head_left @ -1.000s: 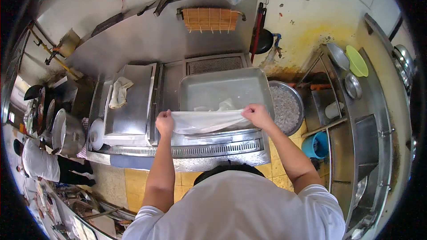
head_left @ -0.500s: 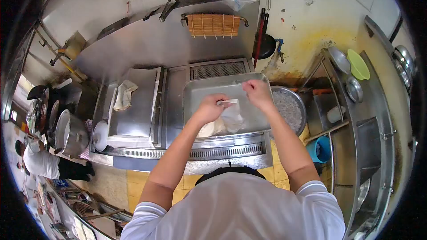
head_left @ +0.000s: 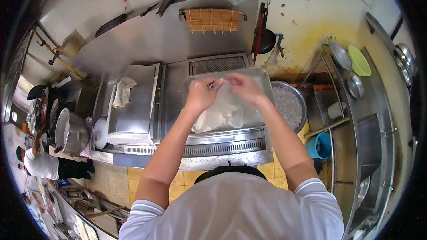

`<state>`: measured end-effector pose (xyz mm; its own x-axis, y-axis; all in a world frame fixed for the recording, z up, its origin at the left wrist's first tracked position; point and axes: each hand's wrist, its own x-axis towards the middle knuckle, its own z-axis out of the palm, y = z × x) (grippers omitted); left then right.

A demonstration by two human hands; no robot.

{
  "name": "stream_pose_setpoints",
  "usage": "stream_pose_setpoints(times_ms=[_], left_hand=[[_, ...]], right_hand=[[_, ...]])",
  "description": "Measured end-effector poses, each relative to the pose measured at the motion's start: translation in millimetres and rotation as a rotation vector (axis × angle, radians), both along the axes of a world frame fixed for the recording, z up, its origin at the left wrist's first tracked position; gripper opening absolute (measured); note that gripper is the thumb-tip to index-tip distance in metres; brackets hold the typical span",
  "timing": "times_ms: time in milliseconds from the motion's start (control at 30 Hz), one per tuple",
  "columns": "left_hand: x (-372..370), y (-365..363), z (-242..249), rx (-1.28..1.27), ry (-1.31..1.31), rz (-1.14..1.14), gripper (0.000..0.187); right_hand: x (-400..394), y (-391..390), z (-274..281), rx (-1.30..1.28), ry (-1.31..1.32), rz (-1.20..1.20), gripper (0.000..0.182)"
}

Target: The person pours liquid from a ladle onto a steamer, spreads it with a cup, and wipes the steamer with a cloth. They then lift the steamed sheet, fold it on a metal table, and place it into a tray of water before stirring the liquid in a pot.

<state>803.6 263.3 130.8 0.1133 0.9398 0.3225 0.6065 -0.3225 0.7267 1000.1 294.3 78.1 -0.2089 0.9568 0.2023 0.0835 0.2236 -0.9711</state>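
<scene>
Over a large metal tray, my left hand is closed, with a small white piece showing at its fingertips; its kind is too unclear to name. Close on its right is my right hand, its fingers smeared by motion near the same white piece. Below the hands, pale, soft, flat pieces lie in the tray, beside a whitish translucent piece at the near side. The tray rests on a steel counter.
On the right stands a metal basin holding pale, ice-like bits. A cloth lies on the steel lid to the left. Further left are a large pot and a person in white. A shelf rack and a blue bucket flank the right side.
My left hand has moved up and left, and my right hand left, towards it. The white sheet-like piece that hung from the left hand no longer hangs there.
</scene>
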Motion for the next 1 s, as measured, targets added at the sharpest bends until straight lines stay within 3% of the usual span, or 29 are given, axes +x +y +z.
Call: stream_pose_setpoints(times_ms=[67, 167, 267, 333, 400, 500, 567, 633, 733, 800, 867, 967, 1000], left_hand=[[7, -1, 14, 0.243, -0.046, -0.055, 0.014], [6, -7, 48, 0.332, -0.093, 0.029, 0.015], [-20, -9, 68, 0.381, -0.108, 0.146, 0.015], [-38, -12, 75, 0.307, -0.119, 0.233, 0.015], [-44, -13, 70, 0.290, -0.143, 0.276, 0.014], [-34, -8, 40, 0.355, -0.135, 0.210, 0.015], [-15, -7, 32, 0.357, -0.101, 0.107, 0.017], [3, -11, 34, 0.313, -0.040, 0.043, 0.025], [-18, -12, 53, 0.295, -0.061, 0.103, 0.032], [-55, -6, 62, 0.334, -0.209, 0.254, 0.035], [-79, -6, 75, 0.243, -0.233, 0.344, 0.036], [-69, 4, 29, 0.302, -0.187, 0.265, 0.029], [-55, 5, 23, 0.303, -0.171, 0.218, 0.031]], right_hand=[[-24, -4, 57, 0.056, 0.035, 0.166, 0.022], [-34, -5, 55, -0.093, -0.179, 0.175, 0.026], [-16, -13, -2, -0.122, -0.237, 0.092, 0.024], [20, 3, -81, -0.054, -0.407, -0.045, 0.024], [52, 5, -101, -0.018, -0.619, -0.094, 0.025], [46, 9, -61, -0.067, -0.568, -0.041, 0.030], [-3, 2, -1, 0.141, -0.099, -0.043, 0.027], [-44, -9, 52, 0.110, 0.168, 0.056, 0.024], [-46, -14, 35, 0.028, -0.248, 0.018, 0.027], [-4, 8, -51, -0.007, -0.510, -0.024, 0.029], [42, 8, -104, -0.002, -0.590, -0.162, 0.023], [53, 19, -92, -0.027, -0.607, -0.071, 0.028], [35, 15, -66, 0.085, -0.475, -0.078, 0.027]])
